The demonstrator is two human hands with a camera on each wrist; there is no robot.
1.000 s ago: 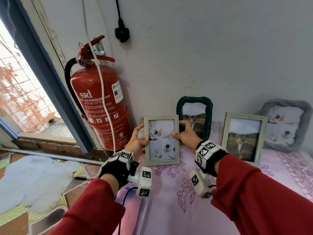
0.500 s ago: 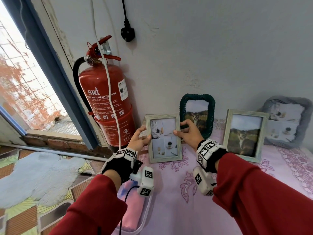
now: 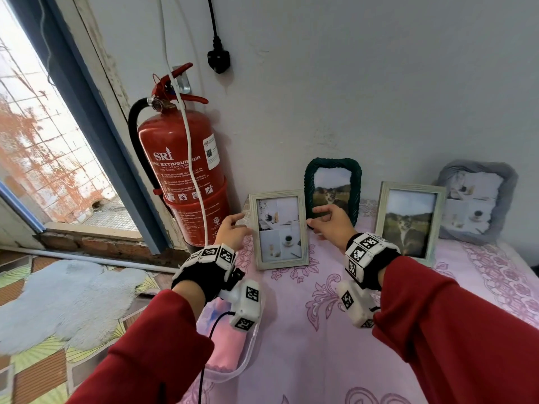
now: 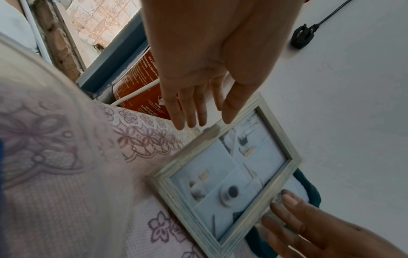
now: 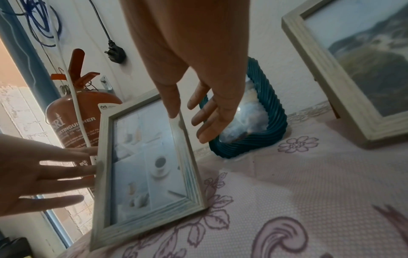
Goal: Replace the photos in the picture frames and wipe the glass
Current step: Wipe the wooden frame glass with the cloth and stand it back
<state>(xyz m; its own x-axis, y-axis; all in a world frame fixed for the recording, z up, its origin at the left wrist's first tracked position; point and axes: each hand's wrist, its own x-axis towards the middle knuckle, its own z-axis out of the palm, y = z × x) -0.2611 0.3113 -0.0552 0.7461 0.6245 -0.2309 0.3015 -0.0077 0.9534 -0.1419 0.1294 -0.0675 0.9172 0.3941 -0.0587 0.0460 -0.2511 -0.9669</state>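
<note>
A pale wooden frame (image 3: 280, 228) with a coffee-cup collage photo stands upright on the pink floral tablecloth (image 3: 320, 345). My left hand (image 3: 233, 228) is at its left edge with fingers straight, their tips just at the wood (image 5: 88, 167). My right hand (image 3: 329, 220) is at its right edge; its thumb (image 5: 174, 113) touches the upper rim while the other fingers spread straight behind. Neither hand grips the frame (image 4: 232, 174). Behind it stand a dark green twisted frame (image 3: 332, 193) and a second pale frame (image 3: 408, 223), both with cat photos, and a grey frame (image 3: 478, 199).
A red fire extinguisher (image 3: 183, 182) with a white cable across it stands against the wall just left of the table. A black plug (image 3: 218, 61) hangs above. A clear tub with pink cloth (image 3: 227, 345) sits at the table's left edge. A grey rug (image 3: 67, 295) lies on the floor.
Both hands held the pale frame by its sides before. Their fingers have now straightened and loosened off the edges, and the frame stands on the cloth.
</note>
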